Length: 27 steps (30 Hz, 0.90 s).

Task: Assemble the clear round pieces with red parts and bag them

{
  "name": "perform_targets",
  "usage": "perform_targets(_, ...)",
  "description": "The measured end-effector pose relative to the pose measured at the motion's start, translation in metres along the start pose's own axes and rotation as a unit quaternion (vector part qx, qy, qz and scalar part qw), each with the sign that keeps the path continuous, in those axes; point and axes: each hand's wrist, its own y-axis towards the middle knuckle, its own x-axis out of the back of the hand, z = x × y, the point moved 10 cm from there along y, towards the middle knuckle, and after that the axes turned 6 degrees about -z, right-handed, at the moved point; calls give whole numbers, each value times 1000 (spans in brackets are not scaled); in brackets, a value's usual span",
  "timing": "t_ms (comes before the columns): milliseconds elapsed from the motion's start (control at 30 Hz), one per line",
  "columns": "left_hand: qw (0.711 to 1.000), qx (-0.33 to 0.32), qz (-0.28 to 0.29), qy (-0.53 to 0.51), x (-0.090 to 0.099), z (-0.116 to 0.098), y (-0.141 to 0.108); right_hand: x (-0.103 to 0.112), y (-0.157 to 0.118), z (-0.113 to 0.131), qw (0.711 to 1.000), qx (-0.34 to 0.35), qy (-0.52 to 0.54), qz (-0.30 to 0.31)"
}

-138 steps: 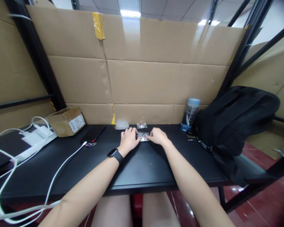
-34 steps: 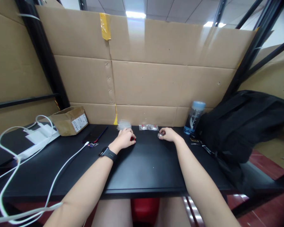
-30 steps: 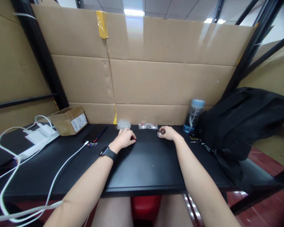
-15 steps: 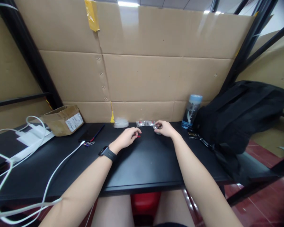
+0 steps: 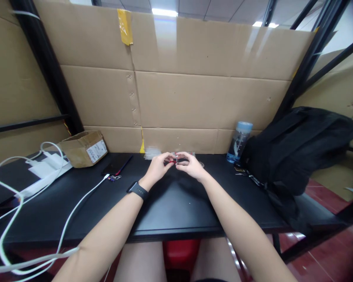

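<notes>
My left hand [image 5: 160, 163], with a dark watch [image 5: 137, 190] on its wrist, pinches a small red piece [image 5: 172, 161] whose kind I cannot make out. Close against it, my right hand [image 5: 190, 164] grips a small shiny silvery piece [image 5: 177, 158] between thumb and fingers. The two pieces meet or nearly meet; fingers hide most of both. Behind the hands lie clear plastic packets with red bits, mostly covered. A whitish translucent packet [image 5: 152, 152] rests left of them. Right of my right hand, a small ring-like thing [image 5: 202, 164] lies on the black table [image 5: 176, 211].
At the left stand an open cardboard box [image 5: 85, 150] and a white power strip [image 5: 47, 176] with white cables. A dark phone [image 5: 111, 166] lies near them. On the right are a blue-lidded bottle [image 5: 239, 143] and a black backpack [image 5: 297, 149]. A cardboard wall [image 5: 194, 98] closes off the back.
My right hand has come left from beside the plastic packets, carrying the silvery piece to the red piece in my left hand. The view has shifted slightly.
</notes>
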Motion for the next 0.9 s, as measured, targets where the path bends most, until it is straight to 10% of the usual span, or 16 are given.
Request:
perform_targets(400, 989, 90, -41, -110, -1, 17, -1, -10, -6, 13, 998, 21, 56, 28)
perform_targets(900, 999, 29, -29, -31, -4, -2, -2, -7, -5, 17, 998, 50, 36, -3)
